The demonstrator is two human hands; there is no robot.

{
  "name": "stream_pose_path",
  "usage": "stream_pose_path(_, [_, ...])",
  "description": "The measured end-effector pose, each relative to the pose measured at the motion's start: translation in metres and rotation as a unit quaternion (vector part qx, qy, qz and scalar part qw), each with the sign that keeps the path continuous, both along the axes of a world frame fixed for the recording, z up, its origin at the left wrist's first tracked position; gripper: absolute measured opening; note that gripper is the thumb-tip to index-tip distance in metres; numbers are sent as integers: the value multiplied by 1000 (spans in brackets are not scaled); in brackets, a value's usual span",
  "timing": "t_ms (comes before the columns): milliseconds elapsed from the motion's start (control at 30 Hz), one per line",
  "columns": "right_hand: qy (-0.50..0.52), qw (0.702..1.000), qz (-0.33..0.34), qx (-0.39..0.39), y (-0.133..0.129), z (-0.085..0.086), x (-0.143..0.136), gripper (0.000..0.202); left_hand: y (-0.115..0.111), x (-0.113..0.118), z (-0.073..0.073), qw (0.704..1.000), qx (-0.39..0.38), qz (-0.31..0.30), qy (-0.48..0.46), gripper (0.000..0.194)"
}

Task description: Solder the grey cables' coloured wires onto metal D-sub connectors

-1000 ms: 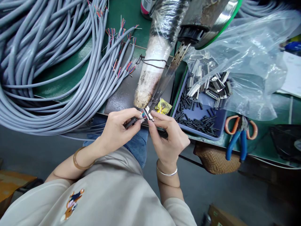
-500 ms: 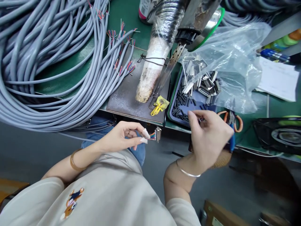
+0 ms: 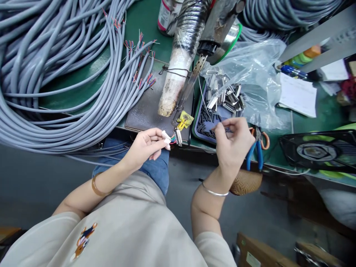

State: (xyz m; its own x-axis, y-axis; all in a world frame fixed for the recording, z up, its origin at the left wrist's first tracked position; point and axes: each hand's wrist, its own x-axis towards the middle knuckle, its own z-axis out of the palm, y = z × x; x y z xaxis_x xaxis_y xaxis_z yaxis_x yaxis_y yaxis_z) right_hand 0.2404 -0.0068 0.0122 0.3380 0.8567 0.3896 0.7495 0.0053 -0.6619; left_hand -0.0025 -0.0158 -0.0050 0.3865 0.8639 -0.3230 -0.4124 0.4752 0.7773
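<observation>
Near the table's front edge, my left hand pinches coloured wires joined to a metal connector, with white coverings on its fingertips. The connector sits by a yellow clip. My right hand is closed in a pinch over the front of a blue tray; what its fingertips hold is too small to make out. A thin pale wire hangs down close to those fingertips. Inside the tray lie metal connectors and small black tubes.
Grey cables with stripped ends fill the left. A wrapped hose and a soldering tool reach down over a dark plate. Pliers, a plastic bag, papers and a fan are at the right.
My left hand has moved up with the connector, closer to the yellow clip. My right hand has shifted left and up beside the tray. The view has turned somewhat to the right.
</observation>
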Motion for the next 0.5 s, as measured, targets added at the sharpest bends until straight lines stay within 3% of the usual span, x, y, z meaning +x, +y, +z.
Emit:
stream_pose_path(67, [88, 994, 19, 56, -18, 4, -21, 9, -1, 1, -2, 1000, 6, 12, 7, 38])
stream_pose_path(233, [163, 974, 159, -3, -47, 8, -65, 6, -3, 4, 0, 996, 61, 45, 45, 33])
stream_pose_path(367, [139, 981, 131, 13, -42, 2, -78, 15, -7, 6, 4, 991, 97, 50, 80, 27])
stream_pose_path(500, [121, 982, 147, 5, -38, 1, -78, 14, -8, 8, 4, 988, 111, 42, 98, 25])
